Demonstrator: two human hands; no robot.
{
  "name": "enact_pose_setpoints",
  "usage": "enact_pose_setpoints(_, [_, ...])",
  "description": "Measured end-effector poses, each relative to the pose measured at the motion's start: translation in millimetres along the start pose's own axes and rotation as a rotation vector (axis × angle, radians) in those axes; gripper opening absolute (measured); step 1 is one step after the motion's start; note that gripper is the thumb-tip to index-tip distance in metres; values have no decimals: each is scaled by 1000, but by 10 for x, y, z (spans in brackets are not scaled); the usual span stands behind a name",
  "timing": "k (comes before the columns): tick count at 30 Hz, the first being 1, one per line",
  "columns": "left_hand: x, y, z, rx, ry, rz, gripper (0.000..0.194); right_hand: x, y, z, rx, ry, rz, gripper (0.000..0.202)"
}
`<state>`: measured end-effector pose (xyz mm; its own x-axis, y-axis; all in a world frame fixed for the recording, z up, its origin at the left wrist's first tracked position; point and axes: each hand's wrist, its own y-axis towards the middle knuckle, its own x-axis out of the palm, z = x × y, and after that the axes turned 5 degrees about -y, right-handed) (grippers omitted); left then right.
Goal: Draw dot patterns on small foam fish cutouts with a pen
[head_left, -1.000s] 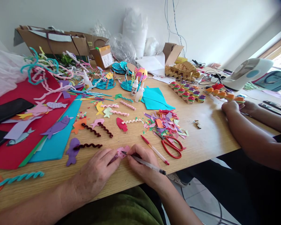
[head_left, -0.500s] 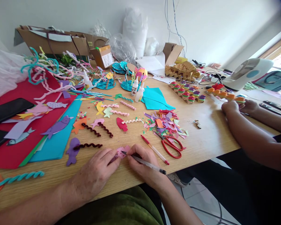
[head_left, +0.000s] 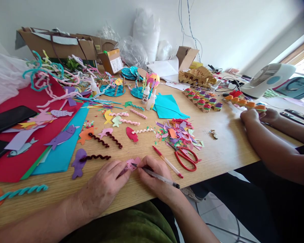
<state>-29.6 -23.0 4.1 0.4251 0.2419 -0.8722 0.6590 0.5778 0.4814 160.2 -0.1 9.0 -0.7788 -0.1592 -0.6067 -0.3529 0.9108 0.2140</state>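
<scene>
Near the table's front edge lies a pink paper fish [head_left: 131, 164] marked with small dark dots. My left hand [head_left: 106, 180] is closed on its left end, fingers pressing it against the table. In my right hand [head_left: 154, 175] a black pen [head_left: 160, 176] is pinched, its tip touching the fish. Left of my hands is a purple paper fish [head_left: 79, 164] with a dark brown twisted pipe cleaner [head_left: 97, 157]. A red pen [head_left: 167, 161] and red-handled scissors [head_left: 186, 158] lie to the right of my right hand.
Paper scraps [head_left: 177, 133] are heaped behind the scissors. Glue bottles [head_left: 151, 100] stand mid-table beside blue paper [head_left: 170, 106]. Coloured sheets [head_left: 53, 152] and a phone [head_left: 12, 119] lie at left. At right, a co-worker's hands [head_left: 252, 116] hold a painted egg-carton strip [head_left: 243, 104].
My hands, the pen and the pink fish look almost unmoved. The co-worker's hands at right have shifted very slightly.
</scene>
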Motion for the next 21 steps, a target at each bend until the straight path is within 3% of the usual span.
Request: enact_pose_setpoints(21, [13,-12,-6,0,-9,15,38,8,4,-1,1,-9,3,12])
